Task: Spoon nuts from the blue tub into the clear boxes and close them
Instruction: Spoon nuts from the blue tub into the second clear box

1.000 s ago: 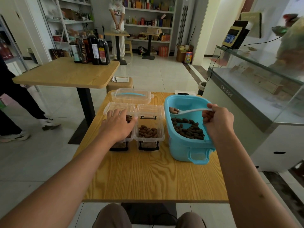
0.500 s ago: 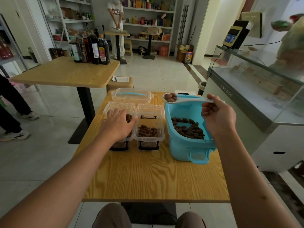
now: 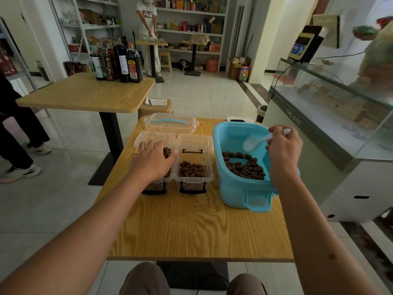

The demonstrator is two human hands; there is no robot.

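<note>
Pinching the handle of a white plastic spoon (image 3: 254, 142), the right hand (image 3: 284, 149) holds its bowl above the brown nuts (image 3: 244, 166) inside the blue tub (image 3: 240, 188), which stands at the right of the wooden table (image 3: 191, 226). Just left of the tub sit two clear boxes with lids hinged back: the right box (image 3: 193, 170) shows nuts, while the left hand (image 3: 154, 159) rests flat, fingers spread, over the left box (image 3: 156, 141). A clear tub lid (image 3: 171, 122) lies behind them.

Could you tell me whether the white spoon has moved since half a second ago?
Yes. The white spoon has dropped from the far rim into the blue tub.
</note>
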